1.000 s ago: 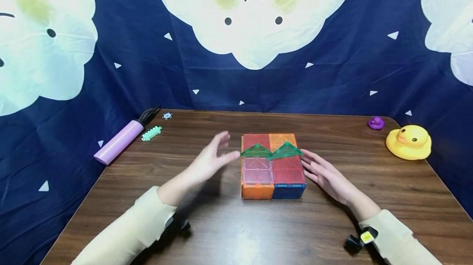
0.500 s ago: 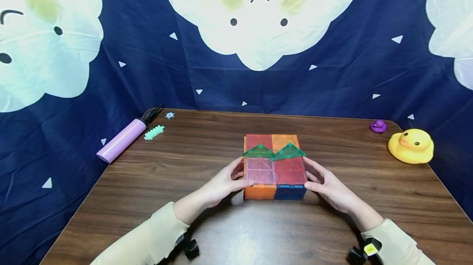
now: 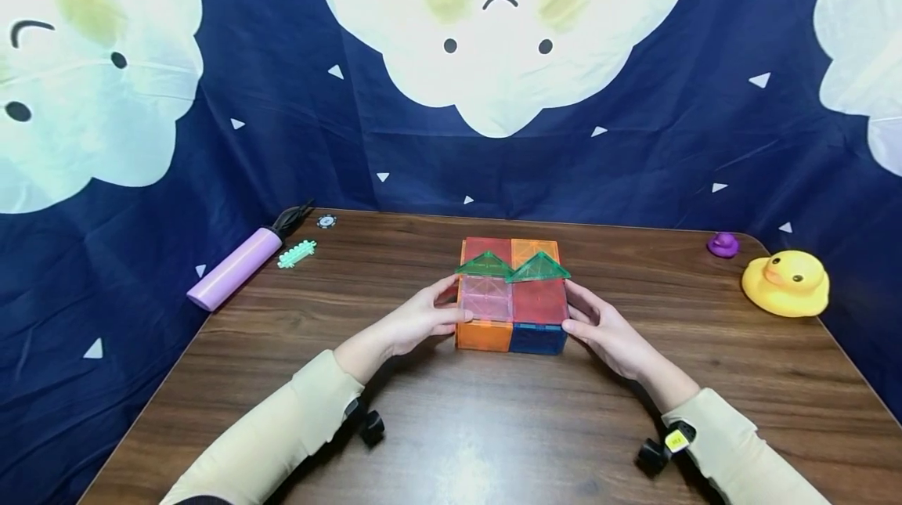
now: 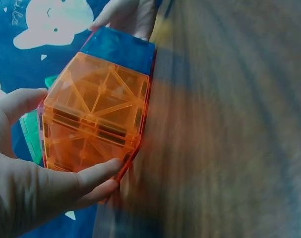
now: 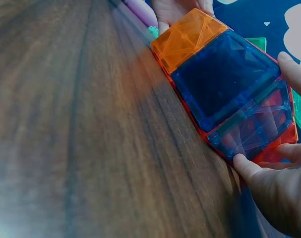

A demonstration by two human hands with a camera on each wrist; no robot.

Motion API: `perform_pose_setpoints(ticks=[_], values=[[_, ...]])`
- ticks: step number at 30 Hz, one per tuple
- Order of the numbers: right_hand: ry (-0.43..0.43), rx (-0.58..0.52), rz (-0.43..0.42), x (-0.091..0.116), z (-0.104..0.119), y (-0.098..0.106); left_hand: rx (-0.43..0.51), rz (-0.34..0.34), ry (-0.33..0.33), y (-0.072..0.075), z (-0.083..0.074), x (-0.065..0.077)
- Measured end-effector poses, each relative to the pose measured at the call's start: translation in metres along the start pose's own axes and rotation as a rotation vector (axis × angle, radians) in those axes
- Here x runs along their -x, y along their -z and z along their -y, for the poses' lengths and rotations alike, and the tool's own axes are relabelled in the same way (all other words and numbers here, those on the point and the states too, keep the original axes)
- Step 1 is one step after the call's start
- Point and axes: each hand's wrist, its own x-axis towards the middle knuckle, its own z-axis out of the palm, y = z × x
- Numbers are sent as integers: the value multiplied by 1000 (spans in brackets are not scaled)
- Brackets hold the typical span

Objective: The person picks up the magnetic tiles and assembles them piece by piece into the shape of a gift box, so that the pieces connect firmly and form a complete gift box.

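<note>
A low box of translucent magnetic tiles (image 3: 539,301) stands at mid-table in the head view. Its top has red, orange and pink tiles; an orange tile (image 3: 484,336) and a blue tile (image 3: 538,339) face me. Two green triangle tiles (image 3: 486,264) cross the top, their points up. My left hand (image 3: 417,322) grips the left side, thumb at the top front edge and fingers along the orange side wall (image 4: 98,94). The right hand (image 3: 611,339) grips the opposite side, its fingertips against the wall in the right wrist view. Whether the box's bottom touches the table is unclear.
At the left edge lie a lilac hand pump (image 3: 236,268), a mint-green toothed piece (image 3: 297,254) and a poker chip (image 3: 326,221). A yellow rubber duck (image 3: 786,283) and a small purple duck (image 3: 723,244) sit at the right. A blue cloth (image 3: 493,176) hangs behind the wooden table (image 3: 423,419).
My left hand has come in from beside the box, and both hands have taken hold of its sides. Since half a second ago the box has moved away from me and slightly left.
</note>
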Motion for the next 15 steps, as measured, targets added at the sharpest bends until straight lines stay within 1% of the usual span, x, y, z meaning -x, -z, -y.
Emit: perform_pose_setpoints(ticks=[5, 15], values=[[-17, -6, -16, -3, 2, 3, -17, 7, 10, 2, -2, -6], [-27, -4, -15, -4, 1, 4, 1, -6, 17, 0, -3, -5]])
